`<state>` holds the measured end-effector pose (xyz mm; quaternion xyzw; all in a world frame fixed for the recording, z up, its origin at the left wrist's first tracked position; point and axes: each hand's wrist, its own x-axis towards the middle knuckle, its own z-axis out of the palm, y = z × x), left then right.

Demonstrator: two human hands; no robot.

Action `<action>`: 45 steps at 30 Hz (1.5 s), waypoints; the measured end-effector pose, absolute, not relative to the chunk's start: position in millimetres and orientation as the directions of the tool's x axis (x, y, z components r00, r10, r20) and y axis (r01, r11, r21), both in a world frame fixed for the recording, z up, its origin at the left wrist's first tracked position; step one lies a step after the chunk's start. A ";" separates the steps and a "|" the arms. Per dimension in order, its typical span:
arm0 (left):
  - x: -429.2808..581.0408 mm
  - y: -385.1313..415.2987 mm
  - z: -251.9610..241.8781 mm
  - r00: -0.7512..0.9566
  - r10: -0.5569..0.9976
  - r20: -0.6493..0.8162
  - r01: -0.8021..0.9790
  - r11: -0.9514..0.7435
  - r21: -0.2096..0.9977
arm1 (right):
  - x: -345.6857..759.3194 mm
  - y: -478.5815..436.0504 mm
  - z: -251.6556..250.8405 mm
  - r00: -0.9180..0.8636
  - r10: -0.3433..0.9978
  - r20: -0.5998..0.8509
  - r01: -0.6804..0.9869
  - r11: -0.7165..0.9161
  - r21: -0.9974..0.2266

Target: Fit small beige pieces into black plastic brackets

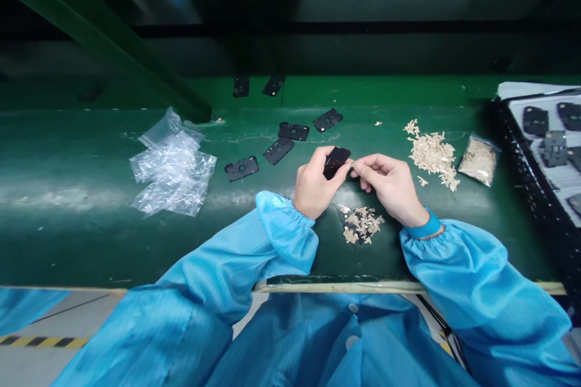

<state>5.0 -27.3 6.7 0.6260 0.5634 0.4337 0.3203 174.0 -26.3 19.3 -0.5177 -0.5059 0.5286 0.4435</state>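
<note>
My left hand (316, 182) is closed around a black plastic plate (336, 162), tilted up above the green bench. At the plate's right edge my right hand (385, 181) pinches a tiny beige piece (353, 165) between thumb and fingertips; its exact shape is partly hidden by the fingers. Just below both hands lies a small pile of beige and dark pieces (362, 225). More black plates, such as one with cut-outs (242, 169) and another (328, 120), lie flat to the left and beyond my hands.
Crumpled clear plastic bags (175, 169) lie at the left. On the right are a larger heap of beige pieces (433, 156), a filled clear bag (479, 160) and a black-walled tray (531, 169) holding several black plates. A green post (149, 66) slants down at the back left.
</note>
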 end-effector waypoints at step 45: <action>9.7 10.6 -1.3 0.189 0.976 0.107 0.177 -0.141 0.974 | 185.7 -17.4 9.1 -0.036 0.990 0.135 0.403 0.138 -0.905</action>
